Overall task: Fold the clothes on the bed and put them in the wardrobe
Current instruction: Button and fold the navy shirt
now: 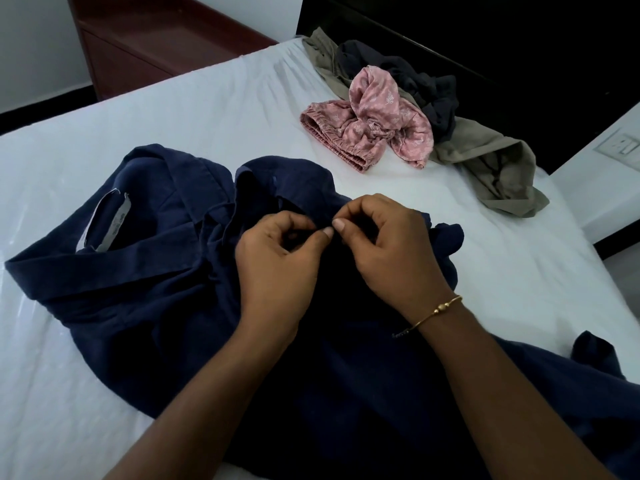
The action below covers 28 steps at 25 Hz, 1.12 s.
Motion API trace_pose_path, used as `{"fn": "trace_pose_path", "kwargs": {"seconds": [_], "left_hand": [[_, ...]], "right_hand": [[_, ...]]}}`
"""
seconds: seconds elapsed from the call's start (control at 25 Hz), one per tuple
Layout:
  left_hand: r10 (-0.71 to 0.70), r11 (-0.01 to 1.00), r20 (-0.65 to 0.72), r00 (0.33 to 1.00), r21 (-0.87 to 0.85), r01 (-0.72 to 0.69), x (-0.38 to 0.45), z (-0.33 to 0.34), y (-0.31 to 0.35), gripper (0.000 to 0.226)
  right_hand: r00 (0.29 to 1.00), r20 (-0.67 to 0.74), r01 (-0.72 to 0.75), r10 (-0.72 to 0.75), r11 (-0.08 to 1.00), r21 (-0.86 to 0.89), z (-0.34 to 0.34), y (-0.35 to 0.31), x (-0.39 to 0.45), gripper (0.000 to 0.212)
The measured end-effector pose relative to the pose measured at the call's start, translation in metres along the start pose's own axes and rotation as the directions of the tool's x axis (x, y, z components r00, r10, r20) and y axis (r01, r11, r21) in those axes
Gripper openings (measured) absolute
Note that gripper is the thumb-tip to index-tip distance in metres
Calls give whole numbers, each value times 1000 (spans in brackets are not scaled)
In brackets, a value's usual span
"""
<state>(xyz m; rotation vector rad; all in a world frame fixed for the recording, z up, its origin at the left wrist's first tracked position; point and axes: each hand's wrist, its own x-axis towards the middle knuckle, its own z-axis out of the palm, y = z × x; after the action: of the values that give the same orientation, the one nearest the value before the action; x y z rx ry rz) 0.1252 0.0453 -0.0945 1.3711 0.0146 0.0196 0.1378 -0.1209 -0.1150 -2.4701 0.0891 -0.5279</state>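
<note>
A navy blue shirt [138,289] lies spread on the white bed [173,109], collar and grey neck label to the left. My left hand [277,268] and my right hand [388,251] meet over the shirt's front opening, thumbs and fingertips pinching the dark fabric between them. Farther back on the bed sits a heap of unfolded clothes: a pink patterned garment [370,123], a dark grey one [415,81] and a khaki one [491,168].
A dark headboard [485,36] runs along the bed's far right side. A reddish-brown wooden cabinet [149,39] stands beyond the far left edge. A white side surface with a wall switch [623,147] is at the right.
</note>
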Motion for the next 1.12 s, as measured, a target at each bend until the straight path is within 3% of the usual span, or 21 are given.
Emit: {"fn": "trace_pose_path", "kwargs": {"seconds": [0.12, 0.28, 0.44, 0.64, 0.76, 0.96, 1.12], "left_hand": [[91, 986, -54, 994, 142, -82, 1, -1, -4, 12], [135, 975, -67, 989, 188, -120, 6, -2, -9, 14], [310, 903, -31, 950, 321, -284, 10, -6, -10, 19], [203, 977, 25, 979, 59, -204, 12, -6, -8, 28], [230, 964, 58, 972, 122, -235, 17, -7, -12, 28], [414, 797, 184, 891, 400, -453, 27, -13, -45, 18], [501, 695, 171, 848, 504, -512, 32, -16, -60, 13]], "right_hand": [[1000, 3, 22, -22, 999, -38, 12, 1, -1, 8], [1000, -16, -15, 15, 1000, 1, 19, 1, -3, 11], [998, 34, -45, 44, 999, 31, 20, 7, 2, 12], [998, -59, 0, 2, 999, 50, 16, 1, -1, 9], [996, -83, 46, -44, 999, 28, 42, 10, -10, 13], [994, -106, 42, -42, 999, 5, 92, 45, -24, 11], [990, -141, -36, 26, 997, -69, 126, 46, -19, 13]]}}
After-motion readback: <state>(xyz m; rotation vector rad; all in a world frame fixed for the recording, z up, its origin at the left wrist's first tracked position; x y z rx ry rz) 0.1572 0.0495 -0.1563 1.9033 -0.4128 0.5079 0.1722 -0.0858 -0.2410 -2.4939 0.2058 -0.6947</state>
